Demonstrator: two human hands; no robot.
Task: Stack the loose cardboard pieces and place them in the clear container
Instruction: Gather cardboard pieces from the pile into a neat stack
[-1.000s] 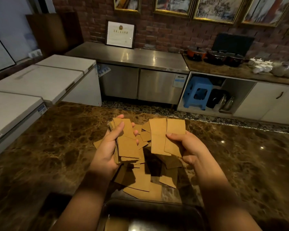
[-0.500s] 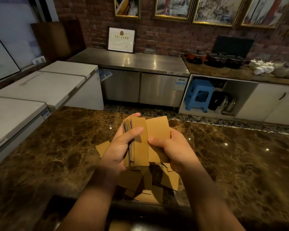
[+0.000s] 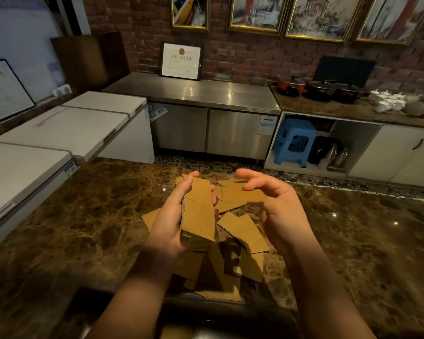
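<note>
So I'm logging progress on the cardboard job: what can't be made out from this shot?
- Clear container, head view: cut off by the bottom edge and dark, so its contents can't be counted.
- Stack in the left hand: the piece count is too fine to tell.
- Loose pieces on the counter: partly hidden by both hands and shadow.
- Right hand: hovers, curled, gripping nothing.

The picture's bottom edge is cutting off the clear container (image 3: 230,314), leaving only its far rim and a dim patch of its inside showing. The left hand (image 3: 167,223) is covering one side of the cardboard stack (image 3: 198,211), and the stack and both forearms are hiding part of the loose cardboard pieces (image 3: 245,231) lying on the marble counter (image 3: 83,216). The right hand (image 3: 277,206) is looking slightly blurred.
</note>
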